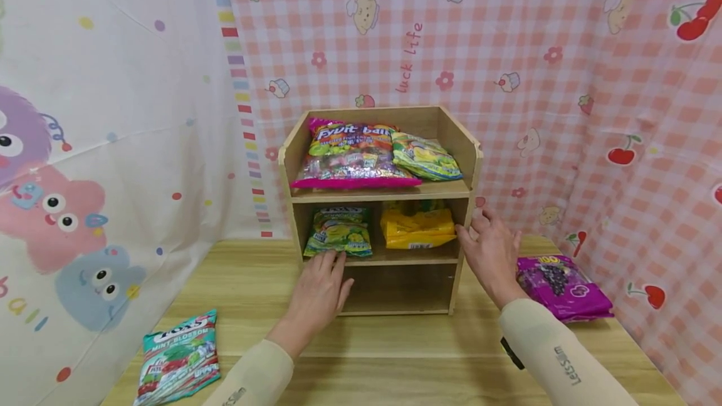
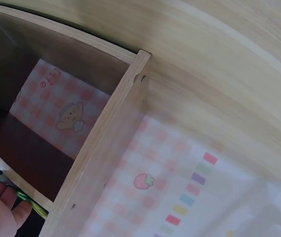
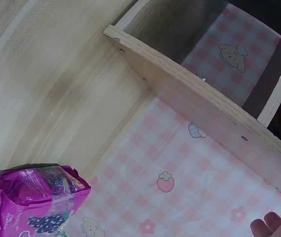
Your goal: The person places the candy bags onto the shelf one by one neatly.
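Left fingers (image 1: 327,260): loosely extended, gripping nothing I can see, at the lower edge of the green bag (image 1: 338,234).
Right fingers (image 1: 490,223): spread, holding nothing, at the upright (image 1: 456,287) near the yellow bag (image 1: 416,229); contact unclear.
Middle shelf (image 1: 406,262): carries both bags, apparently being settled.
Next move: probably calls for easing clear, then gripping a loose bag.
Worktop (image 1: 395,359): purple bag (image 1: 564,290) right, teal bag (image 1: 179,356) left.

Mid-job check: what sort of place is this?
Probably a tabletop set up as a small snack display, though I can't tell where. Candy bags fill a wooden shelf on a table, backed by cartoon-print cloth.
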`<control>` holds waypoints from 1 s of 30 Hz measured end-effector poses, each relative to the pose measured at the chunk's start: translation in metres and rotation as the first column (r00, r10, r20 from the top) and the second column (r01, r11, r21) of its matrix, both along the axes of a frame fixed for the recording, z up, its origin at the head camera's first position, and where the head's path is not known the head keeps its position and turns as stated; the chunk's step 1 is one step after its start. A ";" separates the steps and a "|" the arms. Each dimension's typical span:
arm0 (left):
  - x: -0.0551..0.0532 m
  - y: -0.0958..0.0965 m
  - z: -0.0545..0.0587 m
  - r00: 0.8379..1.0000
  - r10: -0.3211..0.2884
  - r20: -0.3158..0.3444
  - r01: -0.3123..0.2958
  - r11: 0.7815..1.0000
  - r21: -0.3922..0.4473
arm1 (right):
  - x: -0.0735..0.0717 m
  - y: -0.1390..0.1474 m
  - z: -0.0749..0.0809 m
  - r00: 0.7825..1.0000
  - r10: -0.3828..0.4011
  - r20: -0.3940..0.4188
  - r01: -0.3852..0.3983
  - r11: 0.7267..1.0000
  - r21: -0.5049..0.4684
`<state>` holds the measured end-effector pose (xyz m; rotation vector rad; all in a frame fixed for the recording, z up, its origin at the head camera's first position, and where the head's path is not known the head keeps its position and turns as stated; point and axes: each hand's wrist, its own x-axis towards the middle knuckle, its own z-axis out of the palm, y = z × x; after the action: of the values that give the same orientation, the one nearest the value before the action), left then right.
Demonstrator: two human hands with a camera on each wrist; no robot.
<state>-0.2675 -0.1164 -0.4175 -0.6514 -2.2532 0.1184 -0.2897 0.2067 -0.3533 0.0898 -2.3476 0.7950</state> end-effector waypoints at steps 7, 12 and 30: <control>-0.001 0.002 0.001 0.999 0.032 0.031 -0.031 0.999 -0.013 | 0.000 -0.001 0.001 1.000 -0.002 0.006 0.002 1.000 -0.002; 0.000 0.002 0.002 0.999 0.029 0.042 -0.028 1.000 -0.004 | 0.002 -0.001 0.001 1.000 0.001 0.009 -0.001 1.000 -0.003; 0.003 -0.001 0.002 0.999 0.019 0.033 -0.020 1.000 0.007 | 0.002 -0.001 0.000 1.000 -0.010 0.021 0.009 1.000 0.009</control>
<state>-0.2646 -0.1177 -0.4154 -0.6318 -2.2906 0.1100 -0.2874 0.2053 -0.3529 0.0744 -2.3693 0.7850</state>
